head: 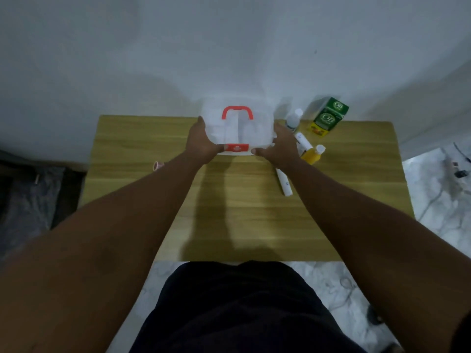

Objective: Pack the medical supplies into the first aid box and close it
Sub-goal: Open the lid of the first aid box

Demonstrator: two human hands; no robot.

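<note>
The first aid box (238, 131) sits at the far edge of the desk (229, 200), lid down. The left hand (201, 143) and right hand (279, 147) each hold a side, grip wide around it. Thin, smooth plastic looks light, slippery; its red latch (236, 148) suits opening.

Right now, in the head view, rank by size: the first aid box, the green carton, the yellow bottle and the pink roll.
1. first aid box
2. green carton
3. yellow bottle
4. pink roll, partly hidden by the left arm
</note>
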